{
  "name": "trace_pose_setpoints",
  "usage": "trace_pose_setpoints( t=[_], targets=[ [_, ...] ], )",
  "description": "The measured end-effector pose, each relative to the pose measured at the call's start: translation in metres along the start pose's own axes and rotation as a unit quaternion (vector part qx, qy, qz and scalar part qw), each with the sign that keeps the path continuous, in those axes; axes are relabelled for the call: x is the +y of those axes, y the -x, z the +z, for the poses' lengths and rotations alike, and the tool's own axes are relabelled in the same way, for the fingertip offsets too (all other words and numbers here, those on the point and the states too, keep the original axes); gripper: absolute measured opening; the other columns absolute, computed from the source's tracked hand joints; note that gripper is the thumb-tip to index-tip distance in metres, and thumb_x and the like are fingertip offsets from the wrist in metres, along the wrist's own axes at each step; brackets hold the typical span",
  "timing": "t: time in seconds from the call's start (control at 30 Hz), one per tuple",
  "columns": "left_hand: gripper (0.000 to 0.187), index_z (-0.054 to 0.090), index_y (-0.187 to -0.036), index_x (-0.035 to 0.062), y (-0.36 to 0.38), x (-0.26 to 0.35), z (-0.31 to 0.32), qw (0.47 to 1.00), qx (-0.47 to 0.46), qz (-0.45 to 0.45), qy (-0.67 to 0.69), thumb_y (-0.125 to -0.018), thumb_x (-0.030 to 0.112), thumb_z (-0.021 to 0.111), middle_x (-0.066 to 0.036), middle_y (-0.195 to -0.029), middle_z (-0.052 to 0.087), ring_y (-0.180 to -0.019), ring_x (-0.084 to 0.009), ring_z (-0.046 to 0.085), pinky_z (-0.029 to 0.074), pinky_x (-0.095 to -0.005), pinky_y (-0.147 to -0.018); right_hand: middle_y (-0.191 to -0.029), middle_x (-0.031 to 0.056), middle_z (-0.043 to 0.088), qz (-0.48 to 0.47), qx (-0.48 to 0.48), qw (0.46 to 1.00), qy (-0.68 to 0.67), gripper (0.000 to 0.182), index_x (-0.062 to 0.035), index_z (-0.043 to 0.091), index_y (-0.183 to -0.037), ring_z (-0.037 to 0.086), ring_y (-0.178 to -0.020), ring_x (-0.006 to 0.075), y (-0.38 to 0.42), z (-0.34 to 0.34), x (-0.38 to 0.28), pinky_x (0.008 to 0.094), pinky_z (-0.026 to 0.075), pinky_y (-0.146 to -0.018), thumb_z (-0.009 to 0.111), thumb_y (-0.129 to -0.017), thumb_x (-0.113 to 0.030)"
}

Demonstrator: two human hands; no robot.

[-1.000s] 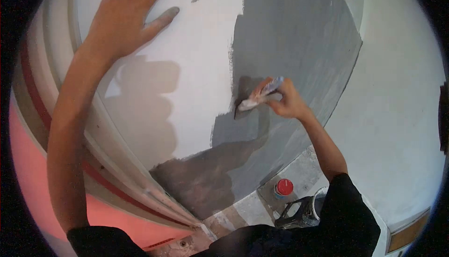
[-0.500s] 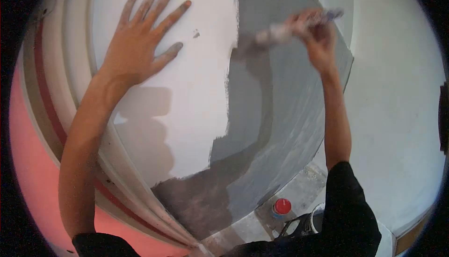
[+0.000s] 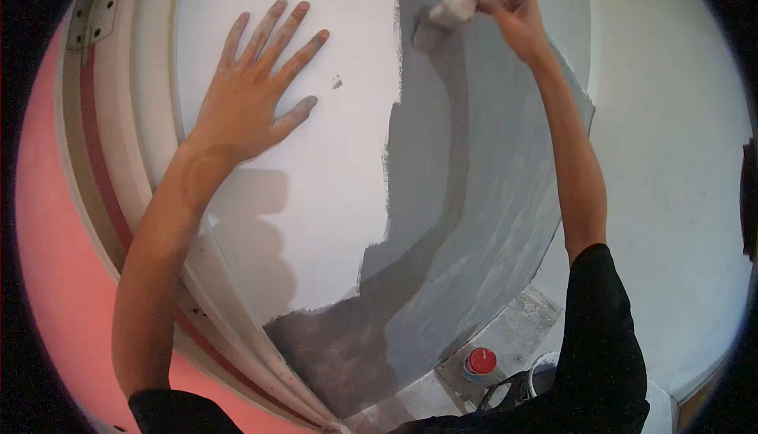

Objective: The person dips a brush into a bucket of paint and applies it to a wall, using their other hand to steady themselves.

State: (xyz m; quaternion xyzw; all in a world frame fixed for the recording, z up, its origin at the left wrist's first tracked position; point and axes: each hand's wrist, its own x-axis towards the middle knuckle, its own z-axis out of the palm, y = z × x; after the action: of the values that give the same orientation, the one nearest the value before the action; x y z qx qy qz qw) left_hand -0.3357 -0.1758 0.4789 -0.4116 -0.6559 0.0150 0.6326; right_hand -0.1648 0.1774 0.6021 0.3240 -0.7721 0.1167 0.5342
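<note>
My left hand [image 3: 249, 98] lies flat on the white part of the wall [image 3: 332, 189], fingers spread, with paint smudges on the fingertips. Up at the top right, my right hand [image 3: 513, 15] grips a paintbrush [image 3: 454, 11] by its handle. The bristles are blurred and rest on or close to the grey painted area [image 3: 426, 126], a little right of its ragged edge with the white. A small chipped mark [image 3: 337, 82] shows on the white surface beside my left thumb.
Left of the wall runs a cream frame [image 3: 126, 102] with a metal hinge [image 3: 99, 7], next to a pink surface [image 3: 47, 236]. On the floor [image 3: 517, 323] below stand a red-lidded container [image 3: 482, 360] and a bucket [image 3: 545, 375], partly hidden by my sleeve. A pale wall [image 3: 663, 197] rises at right.
The brush in my right hand has moved upward along the grey area, away from the white border. My left hand keeps its place on the wall; the view has shifted slightly.
</note>
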Motion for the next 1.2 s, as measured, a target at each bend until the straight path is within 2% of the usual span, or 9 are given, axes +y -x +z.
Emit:
trace_pose_setpoints(
  t=[0.13, 0.3, 0.73, 0.77, 0.8, 0.87, 0.9, 1.07, 1.2],
  targets=[
    [0.078, 0.026, -0.158, 0.0267, 0.000, -0.002, -0.001, 1.000, 0.004, 0.008, 0.024, -0.090, 0.041, 0.061, -0.008, -0.167, 0.012, -0.154, -0.0284, 0.009, 0.004, -0.0529, -0.125, -0.112, 0.0074, 0.068, 0.010, 0.051, 0.998, -0.025, 0.019, -0.0069, 0.061, -0.114, 0.066, -0.106, 0.0204, 0.008, -0.013, -0.031, 0.0395, 0.056, -0.094, 0.066, -0.096, -0.011],
    [0.078, 0.025, -0.158, 0.0263, 0.001, -0.002, -0.002, 0.999, 0.005, 0.011, 0.031, -0.091, 0.044, 0.061, -0.009, -0.167, 0.012, -0.154, -0.0292, 0.009, 0.003, -0.0530, -0.125, -0.115, 0.0106, 0.068, 0.125, -0.153, 0.977, -0.074, 0.024, -0.0038, 0.061, -0.117, 0.065, -0.109, 0.0222, 0.052, 0.021, -0.027, 0.0408, 0.054, -0.097, 0.067, -0.096, -0.014],
    [0.077, 0.026, -0.158, 0.0260, -0.001, -0.001, 0.000, 1.000, 0.015, 0.014, -0.008, -0.091, 0.044, 0.059, -0.009, -0.167, 0.014, -0.154, -0.0292, 0.011, 0.006, -0.0532, -0.125, -0.116, 0.0142, 0.065, 0.006, 0.089, 0.996, -0.013, 0.028, 0.0015, 0.059, -0.119, 0.066, -0.106, 0.0247, -0.087, -0.014, -0.020, 0.0412, 0.055, -0.096, 0.065, -0.097, -0.014],
    [0.076, 0.026, -0.158, 0.0258, -0.001, -0.003, 0.001, 0.999, 0.024, 0.020, -0.013, -0.092, 0.044, 0.058, -0.009, -0.167, 0.015, -0.154, -0.0292, 0.012, 0.006, -0.0530, -0.125, -0.113, 0.0126, 0.065, -0.093, 0.065, 0.990, -0.079, 0.022, 0.0003, 0.059, -0.113, 0.066, -0.103, 0.0228, -0.069, -0.018, -0.017, 0.0401, 0.056, -0.094, 0.065, -0.097, -0.014],
    [0.073, 0.029, -0.157, 0.0251, 0.000, -0.003, 0.002, 0.998, 0.037, 0.034, -0.024, -0.093, 0.042, 0.058, -0.010, -0.166, 0.018, -0.153, -0.0301, 0.015, 0.009, -0.0531, -0.124, -0.110, 0.0120, 0.067, -0.073, 0.134, 0.988, -0.020, 0.016, -0.0002, 0.060, -0.108, 0.068, -0.099, 0.0222, -0.042, -0.006, -0.034, 0.0391, 0.057, -0.092, 0.064, -0.098, -0.012],
    [0.066, 0.035, -0.155, 0.0236, 0.000, -0.004, 0.001, 0.995, 0.067, 0.058, -0.044, -0.095, 0.037, 0.058, -0.011, -0.165, 0.023, -0.151, -0.0320, 0.021, 0.014, -0.0533, -0.123, -0.110, 0.0074, 0.068, 0.018, -0.024, 0.975, 0.220, 0.026, -0.0051, 0.061, -0.121, 0.066, -0.105, 0.0196, 0.042, -0.032, -0.002, 0.0384, 0.055, -0.092, 0.064, -0.098, -0.016],
    [0.074, 0.012, -0.159, 0.0198, -0.004, -0.003, -0.004, 0.995, -0.062, 0.027, -0.073, -0.100, 0.061, 0.030, -0.012, -0.167, -0.003, -0.154, -0.0308, -0.006, -0.004, -0.0548, -0.124, -0.110, 0.0089, 0.066, 0.025, -0.046, 0.984, 0.173, 0.027, -0.0048, 0.061, -0.120, 0.066, -0.104, 0.0215, 0.096, -0.004, -0.012, 0.0386, 0.055, -0.090, 0.066, -0.095, -0.014],
    [0.073, 0.013, -0.160, 0.0206, -0.003, 0.002, -0.004, 0.994, -0.073, 0.018, -0.082, -0.100, 0.057, 0.033, -0.011, -0.167, -0.001, -0.154, -0.0309, -0.005, -0.003, -0.0539, -0.124, -0.108, 0.0110, 0.066, 0.188, -0.154, 0.968, -0.067, 0.028, -0.0031, 0.063, -0.113, 0.067, -0.101, 0.0250, 0.276, 0.111, -0.041, 0.0386, 0.057, -0.084, 0.071, -0.086, -0.006],
    [0.073, 0.015, -0.159, 0.0219, 0.000, 0.006, 0.000, 0.993, -0.042, 0.014, -0.111, -0.099, 0.056, 0.037, -0.011, -0.168, 0.000, -0.154, -0.0307, -0.002, -0.002, -0.0544, -0.124, -0.097, 0.0109, 0.070, 0.207, -0.133, 0.964, -0.097, 0.015, -0.0010, 0.065, -0.105, 0.070, -0.091, 0.0245, 0.233, 0.129, -0.056, 0.0370, 0.056, -0.083, 0.066, -0.090, -0.003]
  ],
)
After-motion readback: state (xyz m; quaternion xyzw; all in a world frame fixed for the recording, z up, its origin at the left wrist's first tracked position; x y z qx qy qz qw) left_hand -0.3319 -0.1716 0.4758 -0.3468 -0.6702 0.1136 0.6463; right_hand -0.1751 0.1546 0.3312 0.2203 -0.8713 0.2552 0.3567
